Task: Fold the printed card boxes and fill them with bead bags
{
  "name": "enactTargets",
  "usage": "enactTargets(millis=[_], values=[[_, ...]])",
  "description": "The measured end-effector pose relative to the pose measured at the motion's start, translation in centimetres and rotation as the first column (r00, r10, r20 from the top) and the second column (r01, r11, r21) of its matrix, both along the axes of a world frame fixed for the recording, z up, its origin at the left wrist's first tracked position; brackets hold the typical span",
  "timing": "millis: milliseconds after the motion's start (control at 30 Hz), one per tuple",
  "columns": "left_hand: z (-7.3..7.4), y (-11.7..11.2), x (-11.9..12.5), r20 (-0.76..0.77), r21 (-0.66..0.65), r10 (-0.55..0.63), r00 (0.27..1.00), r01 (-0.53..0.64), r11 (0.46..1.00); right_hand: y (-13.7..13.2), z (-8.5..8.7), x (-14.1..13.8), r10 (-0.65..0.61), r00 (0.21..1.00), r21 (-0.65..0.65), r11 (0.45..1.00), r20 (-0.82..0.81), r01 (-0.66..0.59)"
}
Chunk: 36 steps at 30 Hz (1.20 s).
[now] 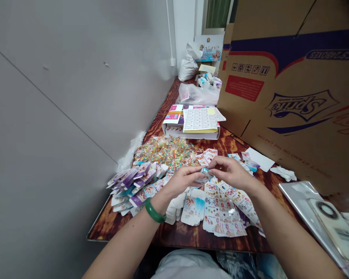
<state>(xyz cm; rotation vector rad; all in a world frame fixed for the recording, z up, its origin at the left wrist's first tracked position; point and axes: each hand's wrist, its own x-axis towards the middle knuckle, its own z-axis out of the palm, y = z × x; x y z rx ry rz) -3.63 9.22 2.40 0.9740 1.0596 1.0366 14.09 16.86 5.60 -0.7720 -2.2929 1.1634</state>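
My left hand [184, 180], below a green bangle [155, 210], grips a small blue-and-white printed card box [204, 170] from the left. On its other side my right hand [232, 173] pinches the box's upper edge with thumb and fingertips. The fingers partly cover it. Just under the hands lie sticker sheets [221, 213] with small coloured nail designs, fanned in a stack. Beside them is a stack of flat blue-and-white cards [193, 209]. A heap of small clear packets with colourful contents [165, 151] spreads beyond my left hand.
Purple-and-white printed boxes [139, 182] pile up at the left table edge. A white box topped with printed sheets [200, 120] stands farther back. To the right rise a large carton [285, 85] and a phone [336, 228] on a silver pouch. A grey wall [61, 116] borders the left.
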Motion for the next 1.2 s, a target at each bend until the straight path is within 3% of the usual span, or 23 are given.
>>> enactTargets(millis=[233,467,567,700,933,1200], values=[[0.0,-0.3,-0.2,-0.024,0.005,0.001,1.0,0.0,1.0,-0.7,0.2,0.1,0.034,0.998,0.236,0.971,0.046,-0.044],[-0.7,-0.7,-0.6,-0.012,0.024,-0.033,0.999,0.034,0.999,-1.3,1.5,0.0,0.139,0.974,0.254,0.95,0.177,-0.182],[-0.9,-0.8,-0.6,-0.027,0.032,-0.054,0.998,0.055,0.998,-1.6,1.6,-0.2,0.13,0.965,0.287,0.938,0.228,-0.194],[-0.8,-0.8,-0.4,-0.016,0.04,-0.037,0.999,0.037,0.998,-1.9,1.2,-0.6,0.044,0.962,0.361,0.921,0.271,-0.144],[-0.4,-0.8,0.6,0.022,-0.052,0.161,0.987,-0.16,0.986,-2.0,-0.4,-1.7,-0.128,0.974,0.387,0.921,0.186,0.047],[-0.5,-0.7,0.7,0.012,-0.074,0.214,0.977,-0.212,0.974,-1.7,-1.5,-1.6,-0.127,0.991,0.281,0.95,-0.04,0.133]])
